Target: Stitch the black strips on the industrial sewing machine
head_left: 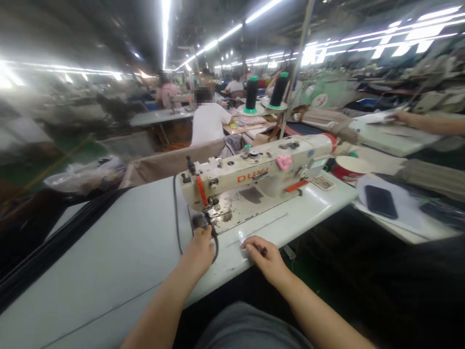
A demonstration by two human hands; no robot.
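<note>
A cream sewing machine [236, 169] with orange lettering stands on a white table [131, 242]. My left hand [200, 245] is at the needle end of the machine, its fingers pinched on a black strip [215, 245] that curves down beside the hand. To the right, my right hand [263, 257] rests near the table's front edge with fingers curled round a small dark thing I cannot make out. A thin black cord [176, 213] runs down the table left of the machine head.
Long black strips [65, 228] lie at the left. Two black thread cones [251, 94] stand behind the machine. At the right are a phone [380, 201] on papers and a red-rimmed roll [348, 167]. Another person's arm [428, 123] reaches in; a person in white [207, 123] sits ahead.
</note>
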